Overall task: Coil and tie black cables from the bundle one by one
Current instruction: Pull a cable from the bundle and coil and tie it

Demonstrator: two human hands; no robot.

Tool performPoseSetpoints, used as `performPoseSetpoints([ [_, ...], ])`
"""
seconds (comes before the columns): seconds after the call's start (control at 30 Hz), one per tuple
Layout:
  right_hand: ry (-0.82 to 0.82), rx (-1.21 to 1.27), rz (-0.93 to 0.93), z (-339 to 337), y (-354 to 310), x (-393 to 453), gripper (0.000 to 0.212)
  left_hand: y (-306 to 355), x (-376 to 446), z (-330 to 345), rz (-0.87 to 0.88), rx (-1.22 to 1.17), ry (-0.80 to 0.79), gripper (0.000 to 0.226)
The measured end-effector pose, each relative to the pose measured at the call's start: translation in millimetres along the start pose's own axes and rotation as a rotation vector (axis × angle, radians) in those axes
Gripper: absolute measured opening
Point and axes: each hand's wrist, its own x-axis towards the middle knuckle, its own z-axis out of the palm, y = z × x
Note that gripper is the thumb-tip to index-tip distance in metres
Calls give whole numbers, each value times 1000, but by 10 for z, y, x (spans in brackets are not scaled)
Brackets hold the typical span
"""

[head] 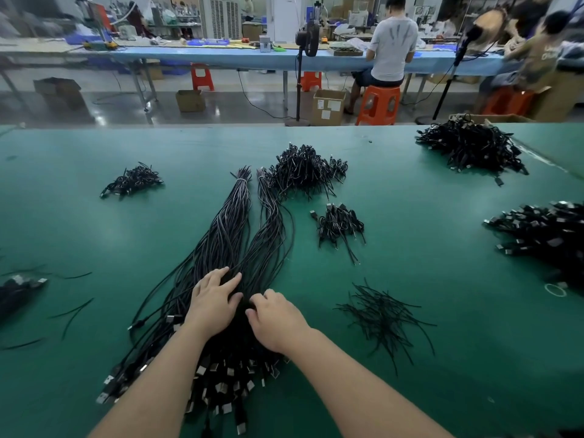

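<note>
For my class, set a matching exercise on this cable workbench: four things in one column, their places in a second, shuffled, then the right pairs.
Things
1. long cable bundle
2. loose ties
3. orange stool
4. left hand

Places
A. on the floor beyond the table
B. resting on the bundle
C. table centre, running away from the person
D. on the table, right of the hands

Pairs: 1-C, 2-D, 3-A, 4-B

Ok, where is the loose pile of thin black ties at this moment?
In the head view, the pile of ties lies on the green table to the right of the right hand, below the small cluster of coiled cables.
</note>
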Motion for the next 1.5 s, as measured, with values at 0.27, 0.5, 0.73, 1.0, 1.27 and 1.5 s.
performPoseSetpoints([
  [0.27,88,188,157,-74,-20,44,30,13,-6,-5,2,11,-4,53],
  [0.5,171,641,489,-87,40,50,6,35,-25,-27,-5,19,-14,54],
  [0.73,177,1349,447,-232,33,-49,15,42,-21,-27,0,45,-15,53],
  [1.0,134,1935,162,-675,-10,-161,33,101,-60,-81,-65,-49,-6,57],
  [1.27,363,1564,49,-890,-15,-276,12,95,-71,-59,-15,34,-23,53],
  [1.5,346,1404,57,-1021,-78,-346,43,527,-84,-282,56,256,178,50],
])
